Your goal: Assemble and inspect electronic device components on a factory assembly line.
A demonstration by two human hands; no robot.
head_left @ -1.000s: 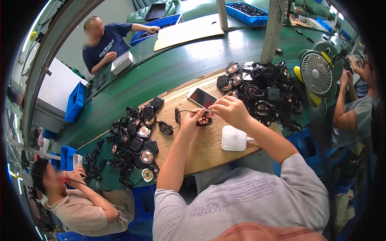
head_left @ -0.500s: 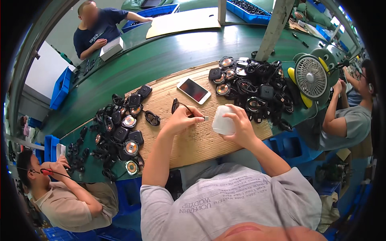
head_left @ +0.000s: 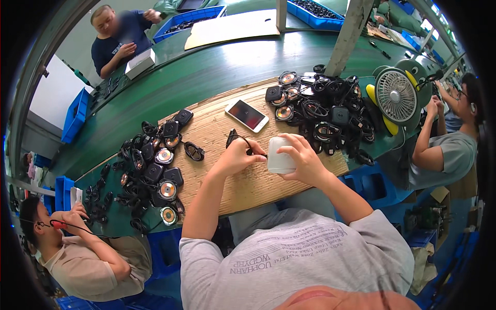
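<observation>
My left hand [head_left: 238,159] is closed on a black cable [head_left: 233,135], whose loop sticks up above the fingers. Its thumb and fingertips pinch the cable's plug end against the left side of a white rounded block [head_left: 278,156]. Whether the plug sits inside the block cannot be made out. My right hand [head_left: 308,164] grips that white block from the right, fingers over its top. Both hands are above a corrugated cardboard sheet [head_left: 227,194]. Just beyond them lies a white-framed phone [head_left: 247,115], screen up. A small coiled black cable [head_left: 194,151] rests left of my left hand.
Piles of black square and round devices with copper-coloured coils and cables flank the cardboard, one left [head_left: 154,170], one right [head_left: 323,111]. A fan [head_left: 396,96] stands beyond the right pile, near a metal post [head_left: 351,39]. Co-workers sit left and right; another is across the green table [head_left: 206,72].
My hands have come together, bringing the cable's plug up to the white block's side. The person across the table has raised a hand away from the blue tray.
</observation>
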